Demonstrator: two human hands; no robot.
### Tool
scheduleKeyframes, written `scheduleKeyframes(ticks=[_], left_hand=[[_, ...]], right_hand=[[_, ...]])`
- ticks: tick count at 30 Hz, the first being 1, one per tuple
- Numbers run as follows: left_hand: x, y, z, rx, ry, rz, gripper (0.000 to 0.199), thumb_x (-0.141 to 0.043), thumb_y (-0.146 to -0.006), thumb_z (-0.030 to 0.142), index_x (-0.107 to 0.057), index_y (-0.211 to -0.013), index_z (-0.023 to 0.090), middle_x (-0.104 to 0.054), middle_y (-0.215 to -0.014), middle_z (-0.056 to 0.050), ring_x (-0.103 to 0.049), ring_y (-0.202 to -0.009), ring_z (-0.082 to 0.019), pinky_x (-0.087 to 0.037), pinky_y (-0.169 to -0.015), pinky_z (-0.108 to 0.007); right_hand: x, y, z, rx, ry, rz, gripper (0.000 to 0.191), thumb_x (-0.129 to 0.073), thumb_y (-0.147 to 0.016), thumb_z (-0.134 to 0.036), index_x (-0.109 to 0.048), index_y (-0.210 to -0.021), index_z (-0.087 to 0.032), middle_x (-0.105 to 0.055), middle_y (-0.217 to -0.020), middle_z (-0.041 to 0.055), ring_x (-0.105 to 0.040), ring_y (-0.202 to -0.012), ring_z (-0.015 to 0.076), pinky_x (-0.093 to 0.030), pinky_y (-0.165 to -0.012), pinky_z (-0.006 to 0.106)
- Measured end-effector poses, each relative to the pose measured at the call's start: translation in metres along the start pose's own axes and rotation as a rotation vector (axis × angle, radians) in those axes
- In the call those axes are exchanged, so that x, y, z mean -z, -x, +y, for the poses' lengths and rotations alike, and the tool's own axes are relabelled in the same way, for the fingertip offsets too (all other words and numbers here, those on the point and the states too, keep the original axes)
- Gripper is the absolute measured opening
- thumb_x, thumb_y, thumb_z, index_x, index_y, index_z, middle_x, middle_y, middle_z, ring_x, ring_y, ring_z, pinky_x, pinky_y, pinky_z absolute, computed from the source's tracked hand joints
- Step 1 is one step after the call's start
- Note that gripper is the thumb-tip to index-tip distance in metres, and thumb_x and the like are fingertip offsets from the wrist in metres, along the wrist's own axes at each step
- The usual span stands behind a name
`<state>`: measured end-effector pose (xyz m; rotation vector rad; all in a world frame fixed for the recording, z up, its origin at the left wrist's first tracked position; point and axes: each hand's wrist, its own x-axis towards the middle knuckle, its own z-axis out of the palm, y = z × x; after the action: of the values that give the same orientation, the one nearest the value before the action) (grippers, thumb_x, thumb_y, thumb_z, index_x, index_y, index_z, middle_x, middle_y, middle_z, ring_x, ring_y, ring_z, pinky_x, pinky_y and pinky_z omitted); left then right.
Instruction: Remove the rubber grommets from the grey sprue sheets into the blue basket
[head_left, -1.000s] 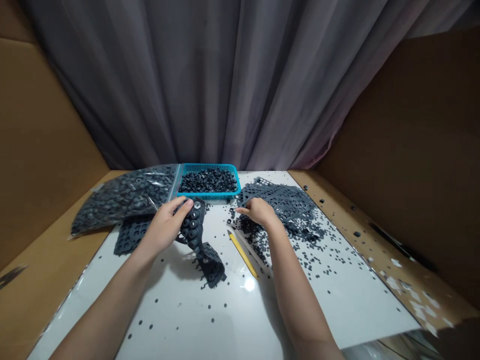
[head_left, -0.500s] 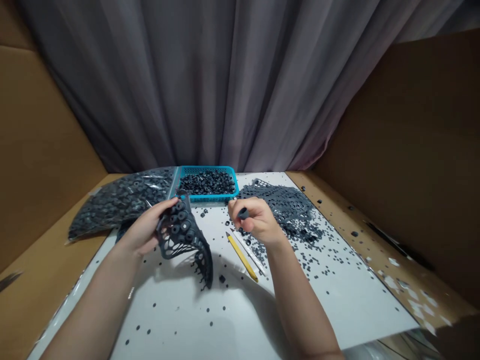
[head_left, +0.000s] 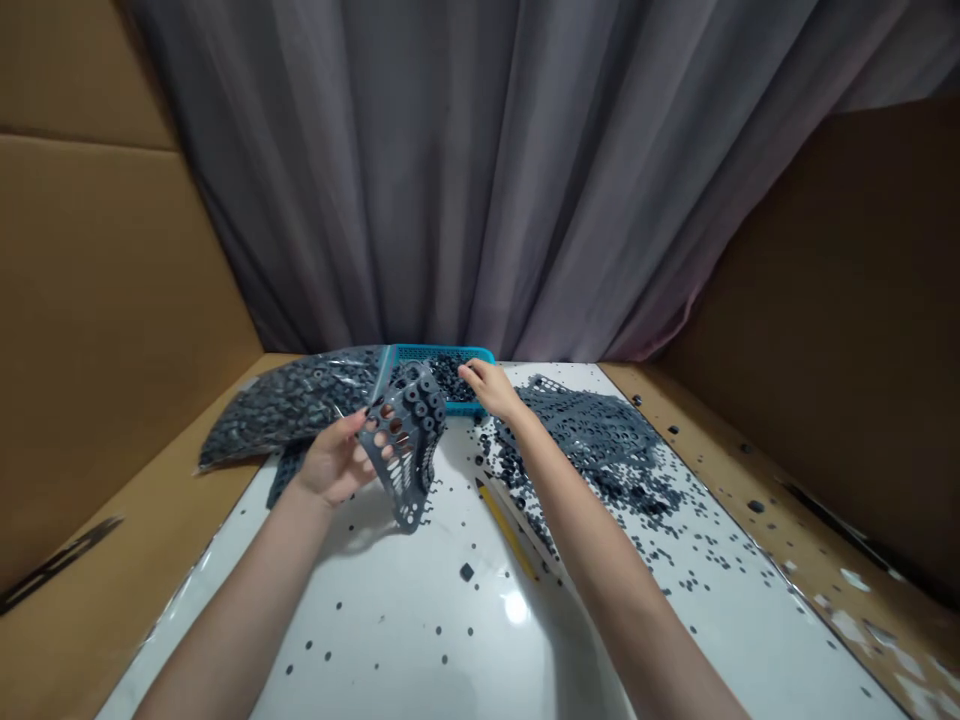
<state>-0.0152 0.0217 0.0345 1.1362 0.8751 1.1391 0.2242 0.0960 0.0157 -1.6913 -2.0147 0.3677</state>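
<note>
My left hand (head_left: 341, 462) grips the left edge of a dark grey perforated rubber sheet (head_left: 394, 470), fingers partly behind it. The sheet is tilted and bent, with open holes on its near face and several small ring-shaped black pieces (head_left: 424, 400) set in its upper right part. At the right side of a blue plastic basket (head_left: 484, 353), my right hand (head_left: 489, 388) has its fingers bent together over the small black rubber pieces (head_left: 450, 375) inside. Whatever those fingertips hold is hidden.
Left of the basket lies a clear bag (head_left: 292, 405) full of black pieces. Perforated grey sheets (head_left: 585, 425) are piled at right, among scattered black bits. A yellow pencil (head_left: 510, 530) and a white stick (head_left: 529, 525) lie on the white board (head_left: 405, 620). Cardboard walls (head_left: 112, 300) flank it.
My right hand has moved from mid-air, where it held a small black cup-like piece, forward to the basket. The sheet in my left hand has turned, and the view has shifted.
</note>
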Motion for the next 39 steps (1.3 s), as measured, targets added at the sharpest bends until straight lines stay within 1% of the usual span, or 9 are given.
scheduleKeyframes(ticks=[5,10,13,16,23,28,33,36,39], left_hand=[[-0.004,0.004,-0.005,0.085,0.348,-0.208,0.062,-0.087,-0.026,0.038,-0.060,-0.078,0.022,-0.050,-0.059,0.004,-0.047,-0.052,-0.010,-0.039,-0.049,-0.022],[-0.022,0.004,-0.004,0.039,0.089,-0.038,0.038,-0.079,-0.057,0.035,-0.061,-0.084,0.017,-0.057,-0.063,0.002,-0.049,-0.053,-0.010,-0.041,-0.054,-0.022],[-0.030,0.007,-0.001,-0.077,-0.151,0.084,0.027,-0.070,-0.069,0.038,-0.063,-0.082,0.015,-0.065,-0.076,-0.003,-0.058,-0.070,-0.015,-0.045,-0.068,-0.026],[-0.034,0.014,0.004,-0.193,-0.353,0.102,0.023,-0.064,-0.074,0.038,-0.064,-0.076,0.015,-0.067,-0.079,-0.004,-0.059,-0.077,-0.019,-0.045,-0.073,-0.028],[-0.035,0.025,0.009,-0.348,-0.638,-0.048,0.020,-0.056,-0.080,0.036,-0.059,-0.071,0.018,-0.058,-0.064,0.001,-0.049,-0.059,-0.014,-0.038,-0.059,-0.025],[-0.035,0.023,0.004,-0.395,-0.651,-0.023,0.013,-0.052,-0.082,0.032,-0.051,-0.079,0.020,-0.056,-0.070,0.001,-0.051,-0.064,-0.014,-0.038,-0.062,-0.024],[-0.036,0.018,-0.003,-0.314,-0.381,-0.087,0.022,-0.054,-0.081,0.036,-0.042,-0.071,0.020,-0.043,-0.064,0.004,-0.043,-0.060,-0.011,-0.038,-0.059,-0.021],[-0.038,0.017,-0.007,-0.209,-0.189,0.005,0.028,-0.062,-0.074,0.043,-0.046,-0.074,0.020,-0.046,-0.068,0.004,-0.045,-0.063,-0.010,-0.041,-0.061,-0.020],[-0.039,0.016,-0.006,-0.076,0.051,0.120,0.041,-0.069,-0.063,0.051,-0.050,-0.082,0.020,-0.046,-0.062,0.006,-0.046,-0.054,-0.009,-0.041,-0.053,-0.021]], right_hand=[[-0.015,-0.047,-0.001,-0.058,0.153,-0.117,0.045,-0.054,-0.082,-0.048,-0.058,-0.112,-0.015,-0.065,-0.105,0.0139,-0.055,-0.098,0.0236,-0.037,-0.080,0.029],[0.019,-0.019,-0.022,0.015,0.162,0.007,0.036,-0.040,-0.090,-0.040,-0.055,-0.115,-0.017,-0.063,-0.101,0.0094,-0.054,-0.091,0.0190,-0.036,-0.077,0.028],[0.043,0.028,-0.047,0.282,0.064,0.305,0.040,-0.029,-0.093,-0.042,-0.058,-0.092,-0.015,-0.060,-0.080,0.0071,-0.050,-0.074,0.0168,-0.035,-0.070,0.028],[0.056,0.067,-0.073,0.634,0.166,0.211,0.030,-0.047,-0.085,-0.046,-0.055,-0.078,-0.018,-0.059,-0.074,0.0048,-0.048,-0.072,0.0176,-0.030,-0.068,0.031],[0.057,0.083,-0.091,0.662,0.266,-0.064,0.034,-0.042,-0.089,-0.046,-0.051,-0.073,-0.017,-0.055,-0.065,0.0029,-0.046,-0.061,0.0155,-0.027,-0.063,0.030],[0.043,0.086,-0.082,0.622,-0.035,-0.197,0.034,-0.038,-0.093,-0.041,-0.047,-0.069,-0.018,-0.047,-0.061,-0.0011,-0.040,-0.057,0.0119,-0.028,-0.058,0.026],[0.022,0.093,-0.077,0.502,-0.621,-0.371,0.039,-0.040,-0.091,-0.044,-0.040,-0.062,-0.018,-0.033,-0.057,-0.0048,-0.030,-0.053,0.0088,-0.026,-0.053,0.024],[0.007,0.093,-0.079,0.382,-0.994,-0.470,0.044,-0.049,-0.083,-0.053,-0.038,-0.059,-0.018,-0.031,-0.055,-0.0057,-0.026,-0.050,0.0078,-0.024,-0.049,0.023],[-0.008,0.087,-0.079,0.300,-1.296,-0.405,0.047,-0.053,-0.076,-0.058,-0.035,-0.056,-0.020,-0.029,-0.050,-0.0062,-0.027,-0.047,0.0087,-0.027,-0.048,0.024]])
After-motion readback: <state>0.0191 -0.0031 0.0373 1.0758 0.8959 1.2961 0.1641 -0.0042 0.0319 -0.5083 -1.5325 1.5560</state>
